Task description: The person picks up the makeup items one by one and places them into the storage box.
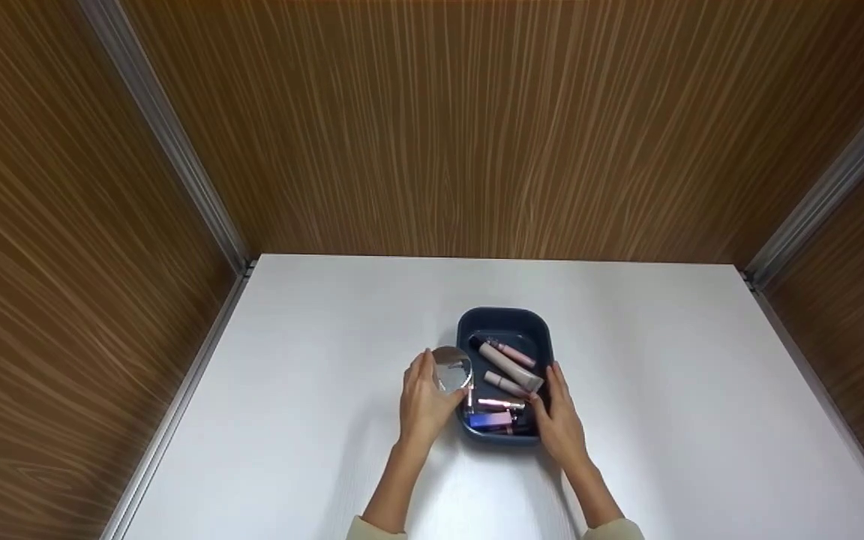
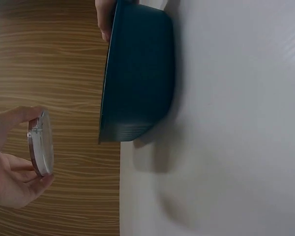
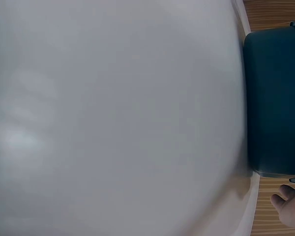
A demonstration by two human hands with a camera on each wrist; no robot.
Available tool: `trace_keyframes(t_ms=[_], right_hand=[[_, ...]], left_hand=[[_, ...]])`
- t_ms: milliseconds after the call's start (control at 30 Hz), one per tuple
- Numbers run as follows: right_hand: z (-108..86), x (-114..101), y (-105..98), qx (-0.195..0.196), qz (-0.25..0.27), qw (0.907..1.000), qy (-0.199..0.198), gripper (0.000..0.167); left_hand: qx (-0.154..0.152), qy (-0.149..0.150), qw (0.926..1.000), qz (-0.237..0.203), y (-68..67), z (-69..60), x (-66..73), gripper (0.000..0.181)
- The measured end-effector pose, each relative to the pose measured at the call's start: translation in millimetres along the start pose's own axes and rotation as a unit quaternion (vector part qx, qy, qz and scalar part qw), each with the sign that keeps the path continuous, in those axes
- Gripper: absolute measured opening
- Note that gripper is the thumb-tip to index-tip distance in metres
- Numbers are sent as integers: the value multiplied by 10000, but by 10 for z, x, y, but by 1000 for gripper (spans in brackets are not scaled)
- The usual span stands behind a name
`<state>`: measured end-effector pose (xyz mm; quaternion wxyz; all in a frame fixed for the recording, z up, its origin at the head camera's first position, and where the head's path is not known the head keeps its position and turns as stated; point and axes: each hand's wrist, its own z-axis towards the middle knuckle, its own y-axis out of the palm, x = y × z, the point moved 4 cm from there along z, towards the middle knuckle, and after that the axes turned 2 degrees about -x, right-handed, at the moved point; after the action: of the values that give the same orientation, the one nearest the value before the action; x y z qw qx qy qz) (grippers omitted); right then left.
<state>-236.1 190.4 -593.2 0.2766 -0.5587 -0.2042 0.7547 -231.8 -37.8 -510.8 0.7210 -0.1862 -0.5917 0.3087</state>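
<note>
A round, shiny compact with a clear face (image 1: 453,369) is pinched at its edge between the thumb and fingers of my left hand (image 1: 424,401). It hangs above the left rim of a dark blue plastic bin (image 1: 507,315), and in the left wrist view the compact (image 2: 41,145) is seen edge-on, apart from the bin (image 2: 140,69). My right hand (image 1: 561,424) grips the bin's right rim, thumb on the inner side and fingers outside. Inside the bin lie a grey-beige tube (image 1: 511,367), a pink tube (image 1: 516,355), a white-capped tube (image 1: 505,384) and a blue-purple box (image 1: 490,419).
The bin stands on a white table (image 1: 327,337). Wood-grain panels (image 1: 439,135) rise behind and at both sides, with grey metal strips (image 1: 177,150) at the corners. Several smaller cosmetics crowd the bin's near end, partly hidden.
</note>
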Motion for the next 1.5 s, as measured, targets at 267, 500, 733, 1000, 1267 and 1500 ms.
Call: trace_keyframes(t_ms=[267,500,733,1000,1267,1500], right_hand=[[2,5,-4,53,-11,10000,-32,53],[-7,0,0,91,-37,9999,-94,53],[7,12,1,117,-15,9999,-90,53],[2,6,3,70,10,10000,-34,54],[1,-1,3,2,1,10000,31,54],[-10,0,-7,46,-2,10000,-2,54]], left_hand=[[-85,-138,9998,-101,38,-57,80,84],[-107,-45,9998,-132,114,-102,104,82],[-222,37,9997,-103,217,-150,135,83],[-292,103,9995,-85,401,-249,132,84],[-337,144,9993,-39,547,-277,77,84],[-263,278,9992,70,600,-286,55,83]])
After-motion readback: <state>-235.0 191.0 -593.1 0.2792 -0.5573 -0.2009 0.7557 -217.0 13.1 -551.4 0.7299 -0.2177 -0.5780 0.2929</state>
